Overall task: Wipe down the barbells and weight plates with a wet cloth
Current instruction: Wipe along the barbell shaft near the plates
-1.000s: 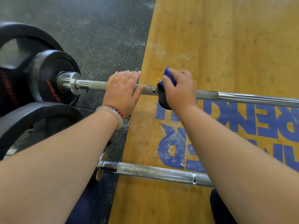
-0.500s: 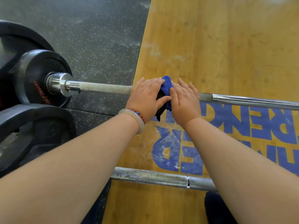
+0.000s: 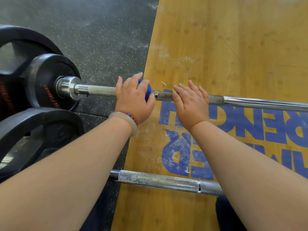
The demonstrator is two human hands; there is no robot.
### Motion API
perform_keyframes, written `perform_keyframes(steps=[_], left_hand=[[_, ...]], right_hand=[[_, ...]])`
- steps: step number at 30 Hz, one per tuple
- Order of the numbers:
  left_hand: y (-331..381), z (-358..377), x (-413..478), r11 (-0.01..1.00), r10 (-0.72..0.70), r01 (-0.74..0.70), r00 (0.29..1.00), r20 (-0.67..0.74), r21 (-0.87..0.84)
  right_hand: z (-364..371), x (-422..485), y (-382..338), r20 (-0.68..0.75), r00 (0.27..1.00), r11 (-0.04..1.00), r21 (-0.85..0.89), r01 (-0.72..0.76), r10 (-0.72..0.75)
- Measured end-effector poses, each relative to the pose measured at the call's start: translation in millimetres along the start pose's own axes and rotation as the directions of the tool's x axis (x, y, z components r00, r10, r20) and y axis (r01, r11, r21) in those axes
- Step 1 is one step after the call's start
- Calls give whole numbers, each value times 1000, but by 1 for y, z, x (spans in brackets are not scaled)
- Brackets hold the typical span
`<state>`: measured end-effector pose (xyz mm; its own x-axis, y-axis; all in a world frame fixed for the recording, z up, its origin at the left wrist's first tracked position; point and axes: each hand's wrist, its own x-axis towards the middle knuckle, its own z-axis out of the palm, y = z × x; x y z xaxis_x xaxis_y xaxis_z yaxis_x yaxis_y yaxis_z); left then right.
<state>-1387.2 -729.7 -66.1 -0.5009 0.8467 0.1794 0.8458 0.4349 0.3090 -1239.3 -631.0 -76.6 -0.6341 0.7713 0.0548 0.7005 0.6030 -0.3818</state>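
Two barbells lie on the floor, seen from above, with three black weight plates, one blue cloth and two bare hands.

The far barbell (image 3: 101, 90) runs from left to right across the middle of the view. At its left end sits a small plate (image 3: 48, 75) against a larger plate (image 3: 21, 39), beside a shiny steel collar (image 3: 68, 88). The third plate (image 3: 33, 124) stands just nearer the viewer than that end. The near barbell (image 3: 158, 181) lies roughly parallel to the far barbell, closer to the viewer and well apart from it.

The left hand (image 3: 133, 95) sits on the far barbell right of the plates, its fingers curled round the cloth (image 3: 147, 91), which is bunched against the bar and shows only at the thumb side. That wrist wears a pale bangle (image 3: 131, 125) and a string of red and blue beads (image 3: 133, 116).

The right hand (image 3: 191, 104) rests further right along the same bar, apart from the left hand. It is palm down with fingers straight and slightly spread across the knurled steel, gripping nothing. Both forearms reach in from the bottom edge.

Under the left part of the far barbell the floor is dark speckled rubber (image 3: 100, 30). Under its right part is a yellow wooden platform (image 3: 233, 39), scuffed with white, with large blue lettering (image 3: 233, 124) that reads upside down from here.
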Motion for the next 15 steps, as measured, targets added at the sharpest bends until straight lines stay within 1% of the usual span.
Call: perform_keyframes(steps=[1,3,6,8,9,12,13,15], left_hand=[[2,4,2,1000,23,-23,1000,15,11],[2,10,3,999,48,-48,999,-1,-6],[-9,15,4,991,135,-134,988,-70,19],[-18,13,6,980,196,-193,976,-97,48],[-22,11,7,983,179,-175,979,-102,52],[-26,9,5,999,11,-8,994,-108,31],[-22,11,3,999,-8,12,993,-117,31],[-7,18,1,998,48,-42,990,-135,48]], right_hand=[[2,0,-3,-12,1000,998,-61,-2,1],[4,1,-13,-11,1000,990,-141,-15,14],[8,11,-28,75,997,988,-157,7,5],[7,16,-30,135,990,983,-181,-8,32],[8,16,-30,153,987,980,-200,-13,45],[10,14,-31,141,988,977,-212,-26,57],[11,13,-33,127,990,978,-205,-38,65],[14,13,-37,102,991,980,-186,-70,90]])
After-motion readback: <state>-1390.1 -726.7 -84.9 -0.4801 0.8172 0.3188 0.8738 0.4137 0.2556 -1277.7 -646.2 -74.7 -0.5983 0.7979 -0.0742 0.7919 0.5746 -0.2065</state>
